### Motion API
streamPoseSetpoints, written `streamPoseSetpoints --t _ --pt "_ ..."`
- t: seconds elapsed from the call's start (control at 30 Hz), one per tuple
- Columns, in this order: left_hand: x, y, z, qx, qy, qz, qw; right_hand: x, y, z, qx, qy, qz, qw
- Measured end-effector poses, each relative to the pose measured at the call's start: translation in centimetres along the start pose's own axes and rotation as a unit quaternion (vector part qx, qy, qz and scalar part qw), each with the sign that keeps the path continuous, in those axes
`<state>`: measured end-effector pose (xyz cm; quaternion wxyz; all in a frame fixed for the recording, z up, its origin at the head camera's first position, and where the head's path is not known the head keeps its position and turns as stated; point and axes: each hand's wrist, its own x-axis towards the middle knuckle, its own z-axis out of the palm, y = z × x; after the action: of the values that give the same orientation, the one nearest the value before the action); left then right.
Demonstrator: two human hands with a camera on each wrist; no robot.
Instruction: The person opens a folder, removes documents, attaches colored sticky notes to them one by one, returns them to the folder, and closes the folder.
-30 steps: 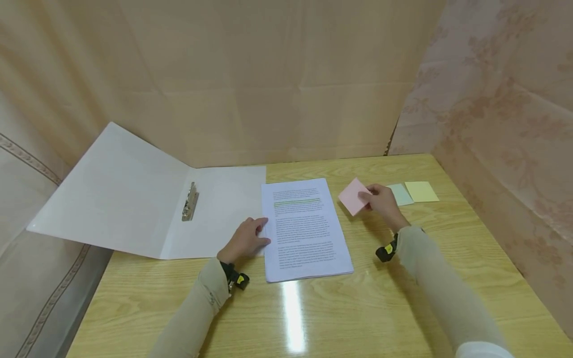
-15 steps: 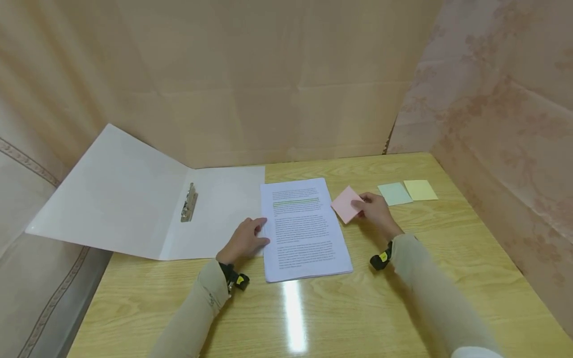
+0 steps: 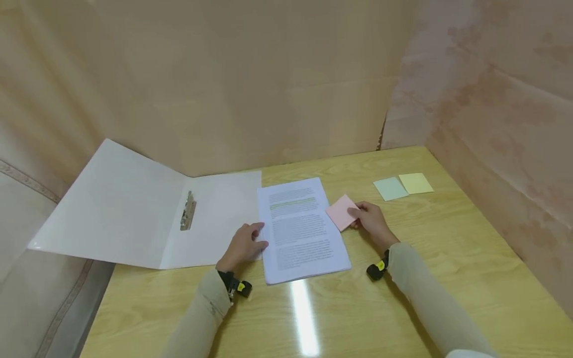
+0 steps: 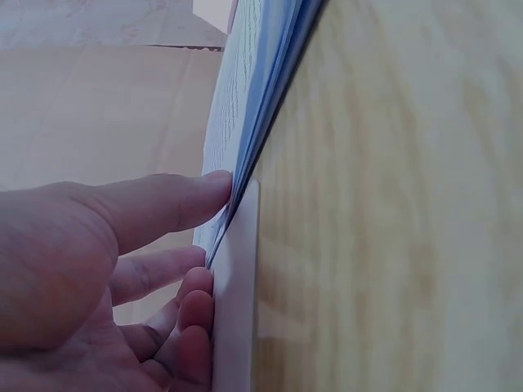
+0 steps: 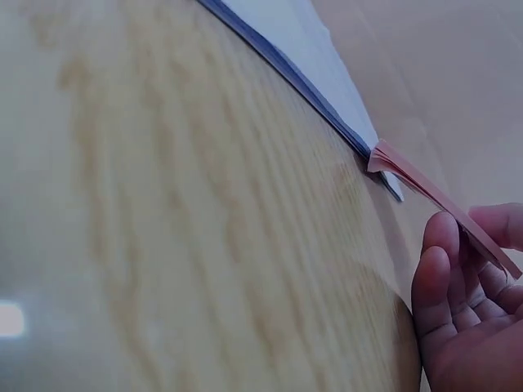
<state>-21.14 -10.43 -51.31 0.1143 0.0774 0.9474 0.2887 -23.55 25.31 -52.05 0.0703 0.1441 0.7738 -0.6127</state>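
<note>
A stack of printed paper (image 3: 300, 253) lies in the middle of the table in the head view, one line on its top page highlighted. My left hand (image 3: 241, 243) rests at the stack's left edge; in the left wrist view its thumb (image 4: 192, 200) and index finger touch the page edge, the other fingers curling lower down. My right hand (image 3: 375, 223) pinches a pink sticky note pad (image 3: 341, 214) by its right corner. Its opposite corner overlaps the stack's right edge in the head view. From the right wrist, the pad (image 5: 441, 200) shows edge-on, its leaves fanned slightly at the far end.
Left of the stack lies an open white binder (image 3: 224, 219) with a metal clip (image 3: 188, 211), its cover raised at a slant. The stack's left side overlaps it. Green (image 3: 391, 189) and yellow sticky notes (image 3: 416, 183) sit side by side at the back right, before a curtain (image 3: 250, 99).
My right hand has carried the pink pad left and toward me, up to the stack's right edge, uncovering the green note. My left hand stays at the stack. The head view has tilted slightly.
</note>
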Motion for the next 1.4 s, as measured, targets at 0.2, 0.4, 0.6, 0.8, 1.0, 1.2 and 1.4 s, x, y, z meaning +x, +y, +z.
streamPoseSetpoints --t 0.2,0.4,0.6,0.8,1.0,1.2,1.4 --pt "-0.6 -1.4 -0.3 -0.022 0.004 -0.028 0.9993 -0.2 -0.4 1.6 0.019 -0.034 0.003 0.999" --pt "-0.8 -1.3 -1.0 -0.036 0.021 -0.009 0.9991 -0.7 -1.1 1.8 0.022 -0.036 0.016 0.999" --pt "-1.1 -0.2 -1.2 -0.044 0.057 0.008 0.9974 -1.6 -2.3 1.9 0.022 -0.070 0.003 0.997" --pt "-0.8 1.8 -1.2 -0.082 0.061 0.020 0.9946 -2.2 -3.3 2.5 0.009 -0.101 -0.009 0.995" --pt "-0.4 3.1 -0.7 -0.104 0.075 0.033 0.9912 -2.6 -4.1 3.3 0.013 -0.114 -0.022 0.993" --pt "-0.2 4.2 -0.3 -0.141 0.090 0.042 0.9850 -3.0 -4.6 4.0 0.032 -0.121 -0.025 0.992" --pt "0.1 5.3 -0.1 -0.167 0.085 0.035 0.9818 -3.3 -5.2 4.7 0.025 -0.133 -0.030 0.990"
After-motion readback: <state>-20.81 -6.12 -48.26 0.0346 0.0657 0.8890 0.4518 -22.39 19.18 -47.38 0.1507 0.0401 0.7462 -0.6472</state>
